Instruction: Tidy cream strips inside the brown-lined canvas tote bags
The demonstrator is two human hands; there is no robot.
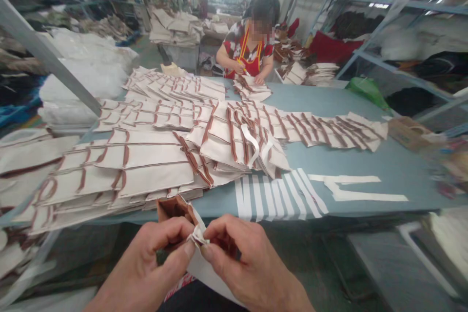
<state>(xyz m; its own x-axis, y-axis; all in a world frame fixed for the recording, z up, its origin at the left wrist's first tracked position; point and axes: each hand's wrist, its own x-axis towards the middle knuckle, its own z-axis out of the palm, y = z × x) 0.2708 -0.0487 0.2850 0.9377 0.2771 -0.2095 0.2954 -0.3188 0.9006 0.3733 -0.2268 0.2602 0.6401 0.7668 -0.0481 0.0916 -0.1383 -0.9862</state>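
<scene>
Near the bottom centre, a white and brown fabric piece (215,273) is pinched between both hands, just in front of the table edge. My left hand (161,253) grips it with thumb and forefinger; a brown flap stands up behind those fingers. Close beside it, my right hand (244,253) pinches the same folded white edge, fingertips nearly touching the left ones. Past the hands, several white strips (278,197) lie side by side along the table edge. Overlapping cream pieces with brown seams (153,156) cover the table's left and middle.
The blue-green table (365,163) carries two pale long strips (369,196) at right and a cardboard box (409,132) at its far right. Across it, a person in a red apron (252,53) handles fabric. A metal post (51,53) slants at left; shelves stand right.
</scene>
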